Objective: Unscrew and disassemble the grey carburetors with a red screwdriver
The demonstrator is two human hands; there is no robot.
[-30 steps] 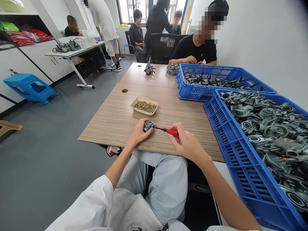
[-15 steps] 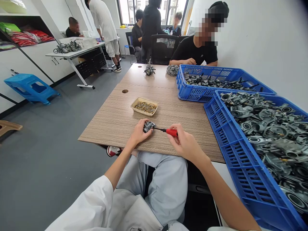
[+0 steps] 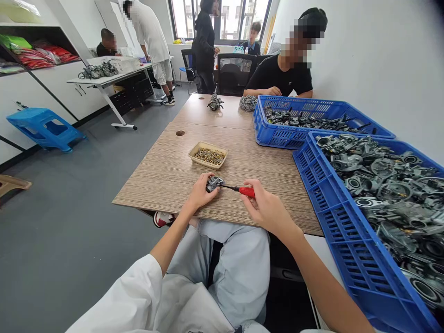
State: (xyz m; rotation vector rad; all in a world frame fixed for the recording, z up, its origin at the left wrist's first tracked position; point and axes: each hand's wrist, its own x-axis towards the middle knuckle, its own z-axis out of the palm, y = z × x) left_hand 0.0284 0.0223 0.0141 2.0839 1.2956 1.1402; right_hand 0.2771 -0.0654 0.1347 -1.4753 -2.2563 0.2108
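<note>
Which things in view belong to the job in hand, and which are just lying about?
Belong, by use or probably by placement:
metal part, in the left hand
red-handled screwdriver, in the right hand
tray of small pieces
nearer blue crate of metal parts

Apparently just lying about:
blue stool
red bundles, shelved

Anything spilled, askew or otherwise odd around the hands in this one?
Nothing stands out. The small metal pieces lie inside the beige tray, no spill visible. The left hand holds a metal part; the right hand grips a red-handled screwdriver.
</note>
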